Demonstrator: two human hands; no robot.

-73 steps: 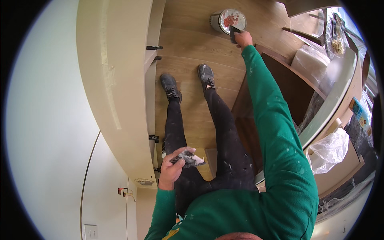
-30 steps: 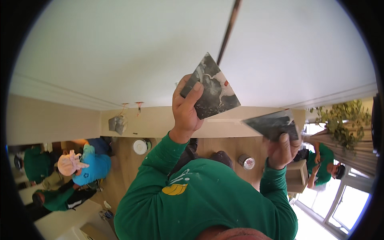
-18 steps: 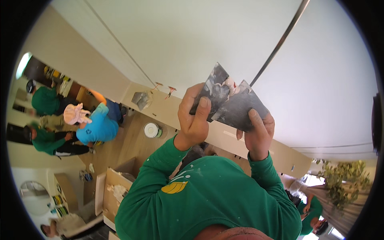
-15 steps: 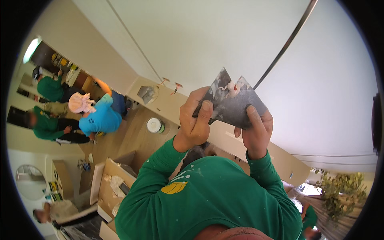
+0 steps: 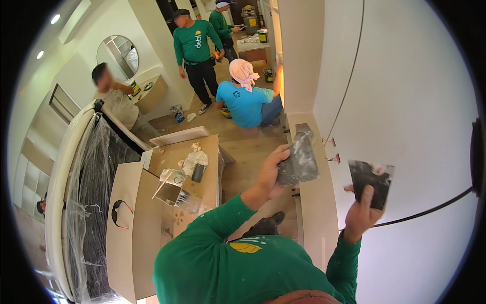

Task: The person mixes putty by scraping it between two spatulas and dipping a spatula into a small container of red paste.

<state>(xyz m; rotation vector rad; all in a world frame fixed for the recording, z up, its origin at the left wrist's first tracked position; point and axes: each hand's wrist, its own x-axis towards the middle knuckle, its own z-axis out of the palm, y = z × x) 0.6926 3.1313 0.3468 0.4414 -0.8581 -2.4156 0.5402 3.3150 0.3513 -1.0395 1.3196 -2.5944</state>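
Note:
My left hand point(image 5: 267, 177) grips a flat, dark putty scraper point(image 5: 299, 164) streaked with whitish smears, its thumb on the near face. Apart from it on the right, my right hand point(image 5: 360, 219) is closed on a second dark scraper point(image 5: 372, 183). A small pale lump of putty point(image 5: 378, 170) clings near that blade's far edge. Both blades are held up, close to the white wall panel point(image 5: 415, 126). Just beyond the left blade, a grey plate point(image 5: 304, 128) lies on the beige ledge point(image 5: 316, 202).
Wires point(image 5: 331, 159) poke out of the panel. Left of me, a brown worktop point(image 5: 174, 152) bears a cloth point(image 5: 195, 163), a tray point(image 5: 168, 194) and a dark block point(image 5: 199, 173). Glasses point(image 5: 121, 213) lie on a beige board. A person in blue point(image 5: 248, 109) crouches ahead; others stand farther back.
The two scrapers, held together before, are now apart, one in each hand. The view has swung left, bringing the worktop and plastic-wrapped furniture into fuller sight.

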